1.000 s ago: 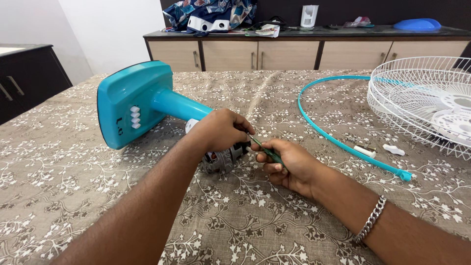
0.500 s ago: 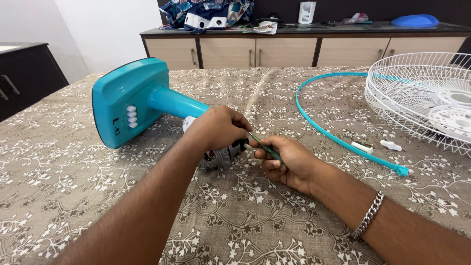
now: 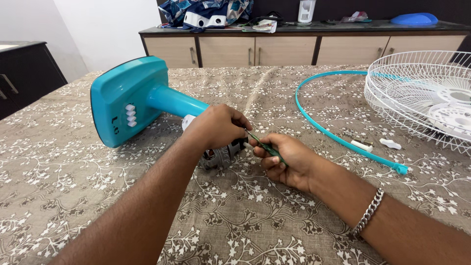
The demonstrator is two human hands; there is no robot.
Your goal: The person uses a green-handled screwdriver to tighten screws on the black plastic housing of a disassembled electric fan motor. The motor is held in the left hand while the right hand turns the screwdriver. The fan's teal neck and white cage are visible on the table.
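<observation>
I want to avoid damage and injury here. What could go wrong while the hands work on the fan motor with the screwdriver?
The screwdriver tip sits close to the left hand fingers on the fan motor; a slip may jab them. The small white parts lie loose on the tablecloth and could be lost. The fan base lies on its side and may roll.

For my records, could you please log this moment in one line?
left hand: on fan motor | right hand: holds green screwdriver | teal base lies sideways
</observation>
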